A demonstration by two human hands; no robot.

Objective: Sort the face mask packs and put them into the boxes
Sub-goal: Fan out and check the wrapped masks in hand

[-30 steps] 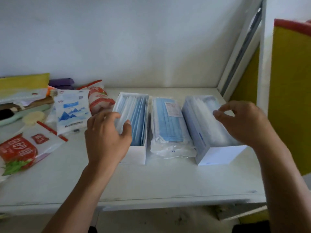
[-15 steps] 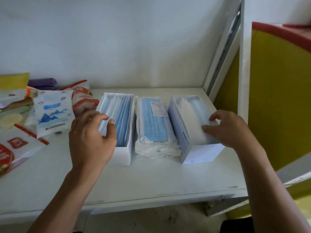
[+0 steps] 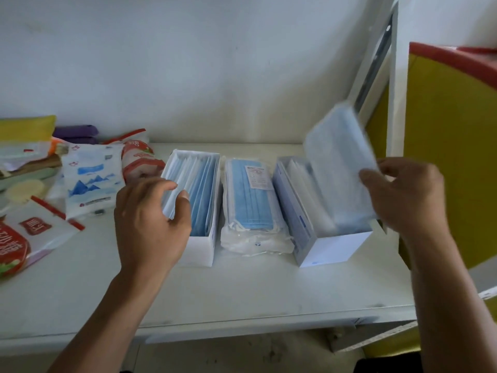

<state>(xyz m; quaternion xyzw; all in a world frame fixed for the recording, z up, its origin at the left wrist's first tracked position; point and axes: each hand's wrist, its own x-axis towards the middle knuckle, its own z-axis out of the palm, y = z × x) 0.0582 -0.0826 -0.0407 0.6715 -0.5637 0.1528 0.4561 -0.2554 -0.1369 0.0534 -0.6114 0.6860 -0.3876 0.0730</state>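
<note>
At the left of the frame we see a white tissue packet printed with blue mountains (image 3: 90, 181) lying on the white table (image 3: 242, 292). Just right of it, our left hand (image 3: 150, 219) curls its thumb and fingers round the near ends of a few packs at the left side of the open white cardboard box (image 3: 200, 250). This box holds flat blue and white mask packs (image 3: 201, 189) standing on edge, their long sides running from the near end towards the wall.

At centre, a clear plastic bag of blue masks (image 3: 251, 203) lies flat between the boxes, pointing the same way.

Right of it stands the pale blue-white open box (image 3: 336, 249) with white packs inside. Our right hand (image 3: 403, 195) pinches a blurred pale blue mask pack (image 3: 338, 162) by its right edge. The pack is tilted steeply up, with its lower end seemingly still in the box and its top towards the upper right.
</note>
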